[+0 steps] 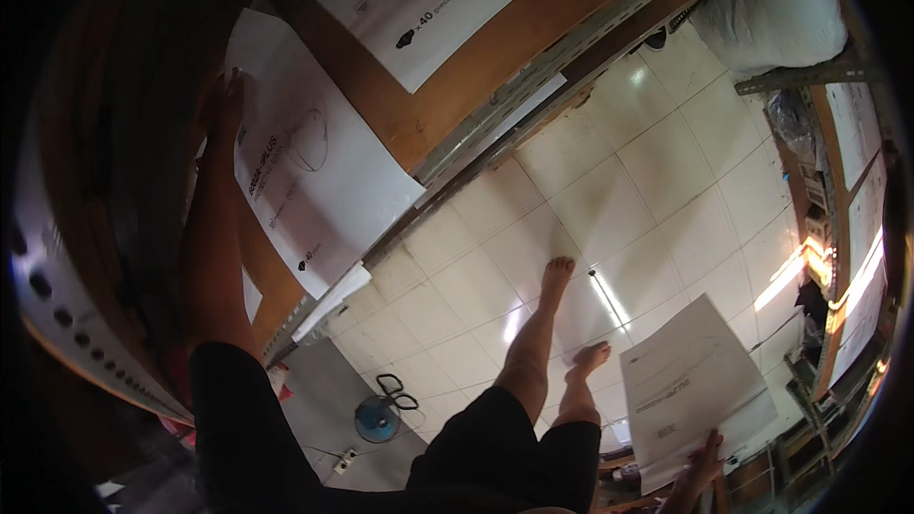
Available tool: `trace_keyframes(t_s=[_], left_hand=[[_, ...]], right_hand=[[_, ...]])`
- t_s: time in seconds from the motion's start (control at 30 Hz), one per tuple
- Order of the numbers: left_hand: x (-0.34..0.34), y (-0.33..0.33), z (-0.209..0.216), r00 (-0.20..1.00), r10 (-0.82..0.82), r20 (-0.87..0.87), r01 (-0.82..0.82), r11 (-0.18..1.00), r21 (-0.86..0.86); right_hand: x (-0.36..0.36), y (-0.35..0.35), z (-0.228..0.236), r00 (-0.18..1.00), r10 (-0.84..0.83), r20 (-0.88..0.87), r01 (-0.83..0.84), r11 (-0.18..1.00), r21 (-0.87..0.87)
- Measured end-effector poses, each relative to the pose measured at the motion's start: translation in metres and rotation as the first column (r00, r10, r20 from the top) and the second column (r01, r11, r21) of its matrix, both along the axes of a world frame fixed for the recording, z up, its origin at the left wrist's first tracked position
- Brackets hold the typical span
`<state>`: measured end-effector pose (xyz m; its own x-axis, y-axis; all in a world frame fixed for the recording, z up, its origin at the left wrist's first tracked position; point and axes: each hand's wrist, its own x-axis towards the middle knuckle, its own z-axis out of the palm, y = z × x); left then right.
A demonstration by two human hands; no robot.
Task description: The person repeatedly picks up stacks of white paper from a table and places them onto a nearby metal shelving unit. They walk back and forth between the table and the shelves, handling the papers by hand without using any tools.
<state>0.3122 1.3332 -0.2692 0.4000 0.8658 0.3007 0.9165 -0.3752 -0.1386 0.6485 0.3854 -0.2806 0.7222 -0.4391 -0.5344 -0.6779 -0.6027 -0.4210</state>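
My left arm reaches up the left side to a white printed sheet [314, 157] over a brown board. My left hand [225, 103], in deep shade, is closed at the sheet's left edge, with a fingertip showing on the paper. Low on the right, my right hand [703, 463] pinches the bottom edge of another printed sheet [690, 385], held out above the tiled floor. Its thumb or a finger lies on the paper's face; the other fingers are mostly hidden.
Another large printed sheet [419, 0] lies on the brown board [476, 62] of a metal-edged shelf. Plastic-wrapped goods [776, 14] stand on a rack at the upper right. My bare feet are on pale tiles [609, 190]. A round blue object [377, 419] and a power socket [345, 460] are at lower left.
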Motion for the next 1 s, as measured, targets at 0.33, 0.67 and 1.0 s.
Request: trace_keyframes(t_s=[0.33, 0.67, 1.0], left_hand=[[0.008, 0.065, 0.014, 0.971, -0.041, -0.237, 0.091, 0.974, 0.206], [-0.011, 0.123, -0.001, 0.914, 0.139, -0.381, -0.141, 0.990, 0.023], [0.026, 0.043, 0.015, 0.994, -0.070, -0.088, 0.102, 0.896, 0.431]], right_hand=[[0.003, -0.016, -0.053, 0.981, -0.143, 0.128, 0.143, 0.990, 0.010], [0.005, 0.011, -0.062, 0.999, -0.010, -0.044, 0.009, 1.000, -0.024], [-0.002, -0.019, -0.065, 0.972, 0.160, -0.170, -0.178, 0.979, -0.096]])
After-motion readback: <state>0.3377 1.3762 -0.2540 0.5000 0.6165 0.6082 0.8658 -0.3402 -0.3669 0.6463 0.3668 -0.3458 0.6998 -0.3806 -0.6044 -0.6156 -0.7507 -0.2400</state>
